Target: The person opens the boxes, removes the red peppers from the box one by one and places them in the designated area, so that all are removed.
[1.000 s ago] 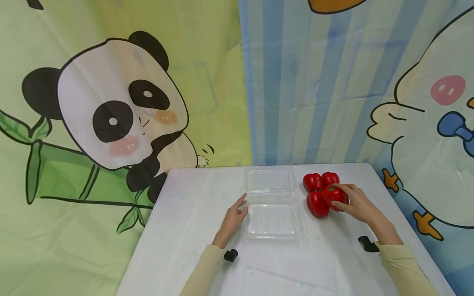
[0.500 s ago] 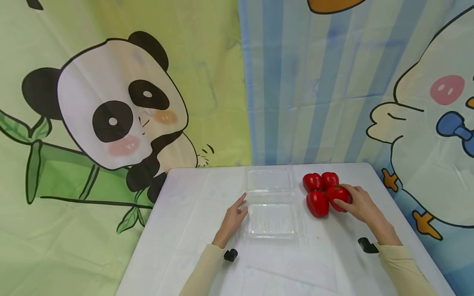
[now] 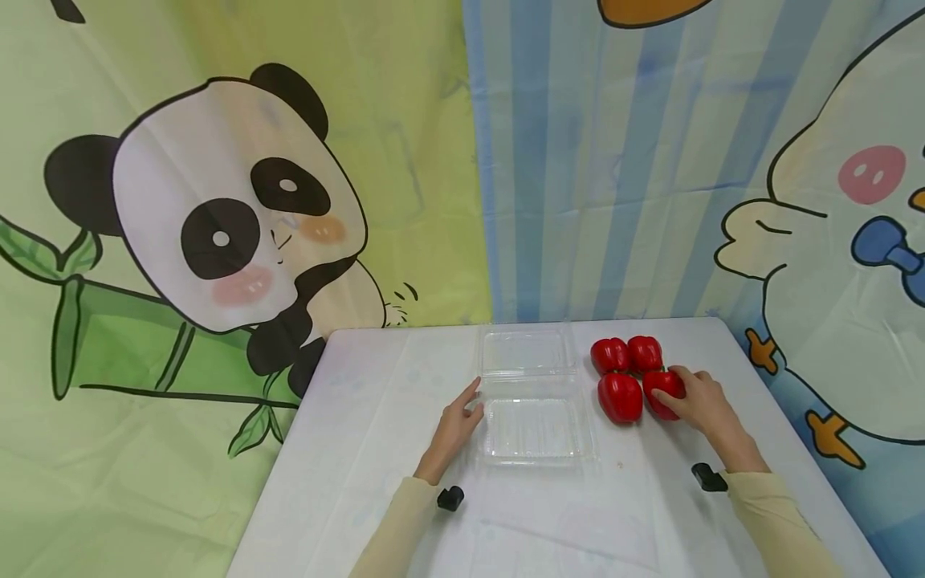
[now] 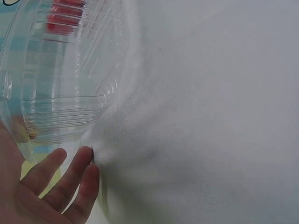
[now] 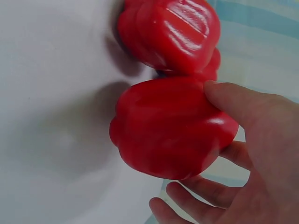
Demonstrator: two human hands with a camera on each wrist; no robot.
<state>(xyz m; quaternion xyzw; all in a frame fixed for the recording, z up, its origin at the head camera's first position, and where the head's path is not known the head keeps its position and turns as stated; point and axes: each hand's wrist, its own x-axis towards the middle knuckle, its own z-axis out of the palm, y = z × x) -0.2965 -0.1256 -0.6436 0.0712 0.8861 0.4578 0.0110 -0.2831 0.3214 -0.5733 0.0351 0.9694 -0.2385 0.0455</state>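
My right hand (image 3: pixel 704 405) holds a red bell pepper (image 3: pixel 662 393) at the front right of a small group, thumb on one side and fingers on the other. In the right wrist view the thumb presses on this bell pepper (image 5: pixel 173 128), and a second bell pepper (image 5: pixel 170 32) lies close beside it. My left hand (image 3: pixel 455 425) rests at the left edge of a clear plastic clamshell box (image 3: pixel 531 461), which lies with its lid (image 3: pixel 527 352) folded back. Up close, the left fingers (image 4: pixel 77 175) are loosely spread beside the box wall (image 4: pixel 65 112).
More red bell peppers stand together: one at front left (image 3: pixel 620 398), one at back left (image 3: pixel 609 355) and one at back right (image 3: pixel 645 352). A white cloth (image 3: pixel 376 417) covers the table. Behind it hangs a cartoon-printed curtain (image 3: pixel 405 160).
My right hand has brought its bell pepper to the right and down, from overlapping the others to the front right spot of the group. The left hand and the box stay put.
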